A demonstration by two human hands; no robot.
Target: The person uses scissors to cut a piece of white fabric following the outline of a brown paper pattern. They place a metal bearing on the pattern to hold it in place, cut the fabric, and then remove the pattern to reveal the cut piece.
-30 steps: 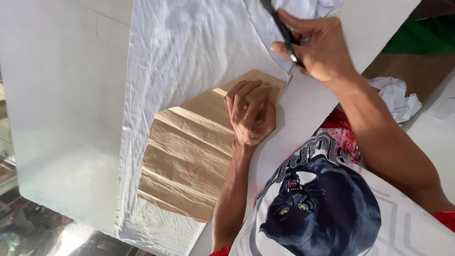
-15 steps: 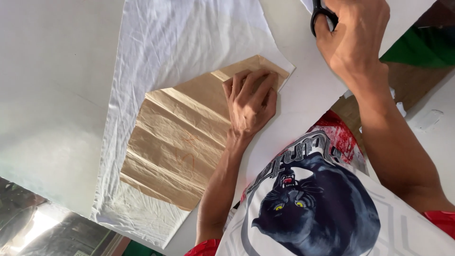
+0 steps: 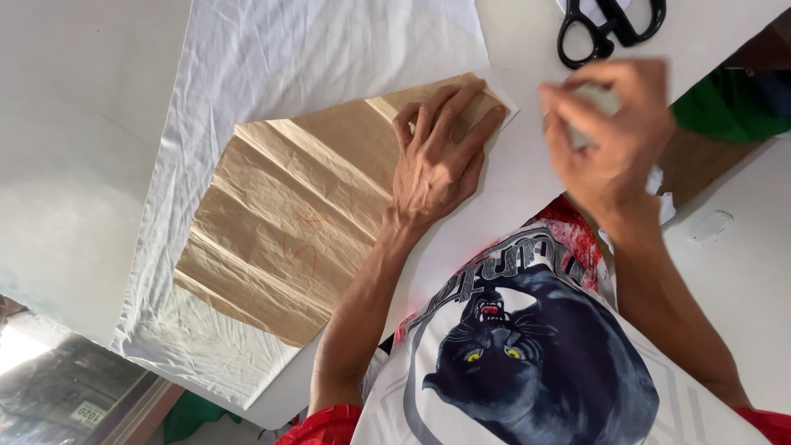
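Pressing flat on the brown paper pattern (image 3: 288,222), the left hand (image 3: 437,161) lies palm down with its fingers spread over the pattern's pointed corner. The pattern is creased in long folds and bears a faint orange mark near its middle. It lies on top of a white cloth (image 3: 272,58), which reaches out past the pattern on the far side and along its left edge, and the cloth is spread over a white table (image 3: 74,165).

To the right of the pattern, the right hand (image 3: 614,140) hovers just above the table, fingertips drawn together in a pinch on something small and pale; it is too blurred to tell what it is. Beyond that hand, further from the pattern's corner, a pair of black-handled scissors (image 3: 610,25) rests on the table, untouched. A small white scrap (image 3: 709,227) lies on the table well to the right of the pattern.
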